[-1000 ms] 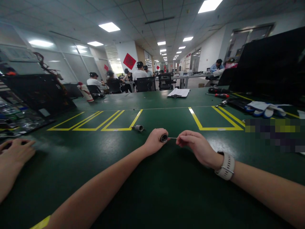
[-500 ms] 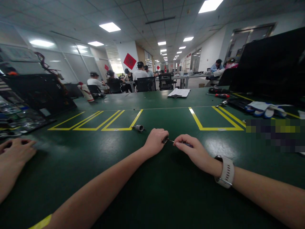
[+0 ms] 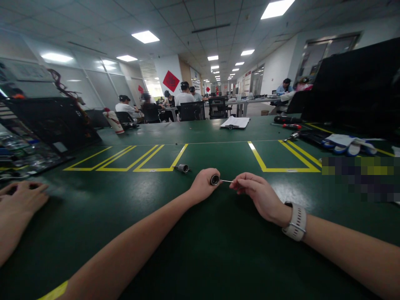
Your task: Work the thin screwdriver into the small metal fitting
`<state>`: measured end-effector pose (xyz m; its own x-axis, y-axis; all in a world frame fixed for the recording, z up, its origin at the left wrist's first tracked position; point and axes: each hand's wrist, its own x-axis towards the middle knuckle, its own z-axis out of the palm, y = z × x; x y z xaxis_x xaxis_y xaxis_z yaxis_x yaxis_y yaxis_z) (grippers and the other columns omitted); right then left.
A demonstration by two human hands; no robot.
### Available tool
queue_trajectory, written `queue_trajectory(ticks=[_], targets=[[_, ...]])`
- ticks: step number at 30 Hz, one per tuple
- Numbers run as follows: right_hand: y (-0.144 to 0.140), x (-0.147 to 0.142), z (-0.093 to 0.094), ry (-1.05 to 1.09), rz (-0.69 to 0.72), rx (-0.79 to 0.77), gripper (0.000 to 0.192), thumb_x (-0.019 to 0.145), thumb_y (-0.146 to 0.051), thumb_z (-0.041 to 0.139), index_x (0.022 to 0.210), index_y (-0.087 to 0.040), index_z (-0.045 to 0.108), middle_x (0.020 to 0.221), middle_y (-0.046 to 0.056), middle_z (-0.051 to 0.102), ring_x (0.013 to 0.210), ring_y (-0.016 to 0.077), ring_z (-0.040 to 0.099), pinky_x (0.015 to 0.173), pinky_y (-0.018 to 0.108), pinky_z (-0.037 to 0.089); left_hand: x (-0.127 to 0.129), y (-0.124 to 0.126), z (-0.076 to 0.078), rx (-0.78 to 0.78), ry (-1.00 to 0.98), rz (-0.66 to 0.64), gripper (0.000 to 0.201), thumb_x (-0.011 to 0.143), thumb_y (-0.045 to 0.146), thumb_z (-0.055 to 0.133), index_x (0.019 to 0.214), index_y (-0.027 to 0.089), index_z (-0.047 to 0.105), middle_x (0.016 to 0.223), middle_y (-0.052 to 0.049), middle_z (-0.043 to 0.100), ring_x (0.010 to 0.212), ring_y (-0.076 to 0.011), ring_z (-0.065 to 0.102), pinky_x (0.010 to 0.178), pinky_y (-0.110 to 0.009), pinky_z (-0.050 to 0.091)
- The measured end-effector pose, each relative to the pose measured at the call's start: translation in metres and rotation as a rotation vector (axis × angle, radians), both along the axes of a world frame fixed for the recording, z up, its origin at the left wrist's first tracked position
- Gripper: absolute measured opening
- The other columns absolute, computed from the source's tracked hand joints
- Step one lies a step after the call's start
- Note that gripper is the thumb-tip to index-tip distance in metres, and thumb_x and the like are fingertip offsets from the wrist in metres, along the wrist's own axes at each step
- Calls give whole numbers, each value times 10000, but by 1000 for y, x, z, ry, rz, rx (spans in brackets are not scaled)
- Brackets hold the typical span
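My left hand [image 3: 201, 186] is closed around a small hollow metal cylinder [image 3: 214, 180], whose round open end faces me. Pinched in the fingers of my right hand [image 3: 261, 195] is a slim screwdriver [image 3: 226, 181]; its thin shaft points left and reaches the side of the cylinder by my left fingers. The right hand hides the screwdriver's handle, and I cannot tell exactly where the tip sits. A similar metal cylindrical part [image 3: 183, 168] lies on the green table [image 3: 215, 254], beyond and left of my left hand.
Another person's hand [image 3: 23, 202] rests at the table's left edge. Yellow tape [image 3: 153, 170] marks the tabletop. Farther back lie a clipboard with paper [image 3: 235, 122], a red-and-black screwdriver [image 3: 290, 126] and gloves [image 3: 348, 143]. A dark monitor [image 3: 356, 87] stands at right; several people sit beyond.
The cylinder has turned in my left hand so its open end now faces me. My right hand has shifted slightly right and its fingers have moved, covering the screwdriver's handle.
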<state>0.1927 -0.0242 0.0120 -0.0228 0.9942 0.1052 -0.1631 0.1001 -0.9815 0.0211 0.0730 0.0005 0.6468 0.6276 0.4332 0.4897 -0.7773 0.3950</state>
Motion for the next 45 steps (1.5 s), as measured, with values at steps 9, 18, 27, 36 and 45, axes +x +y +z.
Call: queue_trajectory(ticks=[9,18,27,36,45], targets=[[-2,0,4,-255,23,53,137,760,-238,537,716,-179,652,778,41,645,790,198,565,751,354,399,1,-9,0,260,294,22,56,784,139,499,749,162,536,709,-9,553,700,-156,511,646,-283,332],[5,4,-3,193,111,-172,124,767,-232,528,731,-167,627,778,44,639,740,167,549,692,321,397,-2,0,-2,30,11,-39,123,760,236,586,701,160,509,686,18,525,650,-124,491,638,-252,373],[1,-1,-2,188,80,-163,99,762,-234,551,735,-173,623,798,43,643,741,166,543,685,317,392,-1,3,-6,22,16,60,97,754,203,583,691,165,519,685,16,535,646,-129,491,604,-251,358],[4,2,-3,275,60,-193,103,728,-230,558,697,-167,633,735,45,648,710,166,539,678,317,381,-1,5,-5,39,45,137,57,745,183,585,710,167,542,686,11,553,645,-135,501,591,-254,359],[2,0,-1,131,-50,-149,100,689,-250,560,651,-169,606,659,32,629,650,160,519,643,316,361,-2,5,-5,-28,38,261,45,749,196,585,738,173,548,707,13,559,657,-136,503,595,-255,366]])
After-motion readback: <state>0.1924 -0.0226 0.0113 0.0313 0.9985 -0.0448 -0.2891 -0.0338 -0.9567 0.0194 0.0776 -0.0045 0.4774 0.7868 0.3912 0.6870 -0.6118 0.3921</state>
